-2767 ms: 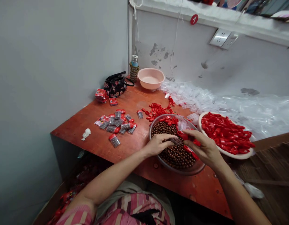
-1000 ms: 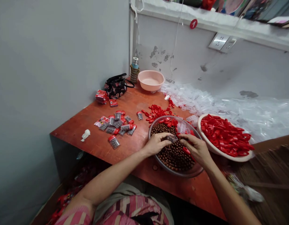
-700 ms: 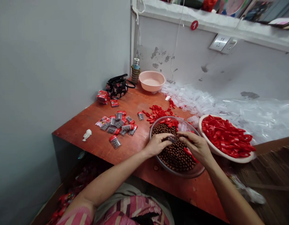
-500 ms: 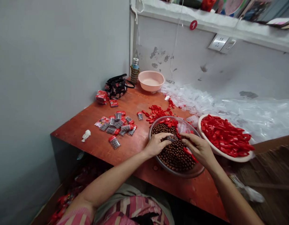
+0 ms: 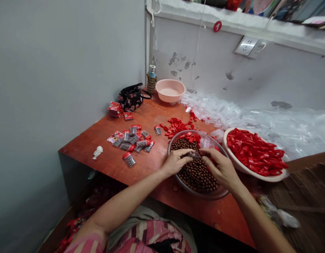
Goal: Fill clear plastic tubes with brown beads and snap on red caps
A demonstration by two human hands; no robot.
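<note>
Over a metal basin (image 5: 202, 198) of brown balls (image 5: 198, 175), my left hand (image 5: 175, 162) pinches a small clear plastic container (image 5: 192, 155) with dark contents. The fingertips of my right hand (image 5: 222, 167) are closed together at the container's right end; a bit of red shows there, but what they hold is hidden. Clear empty containers (image 5: 205, 142) and red caps (image 5: 189, 135) lie on the basin's far side. To the right stands a white bowl (image 5: 270, 179) heaped with red caps (image 5: 253, 151).
Filled red-capped containers (image 5: 129, 160) lie on the red table (image 5: 99, 163) at left. Loose red caps (image 5: 175, 125) lie behind the basin. A pile of clear containers (image 5: 231, 114) lines the wall. A pink basin (image 5: 170, 99), black bag (image 5: 131, 100) and flask (image 5: 152, 72) stand at the back.
My right hand has moved slightly left and up, bringing its fingertips to the container's end. It now covers more of the red piece beneath it. My left hand keeps its grip.
</note>
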